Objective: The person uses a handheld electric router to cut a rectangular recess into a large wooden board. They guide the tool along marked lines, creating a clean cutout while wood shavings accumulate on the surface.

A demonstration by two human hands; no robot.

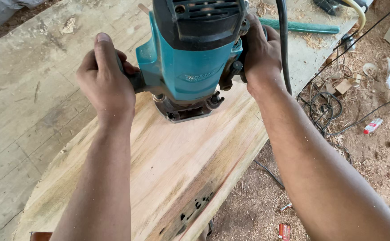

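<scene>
Here a teal and black router [190, 53] stands upright on a pale wooden slab [172, 165], its metal base flat on the wood near the slab's far end. The left hand [105, 80] is wrapped tight around the left side handle, thumb up along the top; the right hand [259, 56] is clamped on the right handle, fingers mostly hidden behind the tool body. A teal label plate sits on the front of the housing, oval in shape, just above the base. A black power cord [283, 40] runs down past the right wrist. The slab lies on a grey, weathered workbench [20, 89], with dark marks near its close edge. Beyond the router a green hose [302, 27] lies across the bench among shavings. On the sawdust-covered ground [373, 156] to the right lie tangled black cables [326, 111], a small white and red tube [372, 126], and a small red packet [284, 231] near the bottom edge.
</scene>
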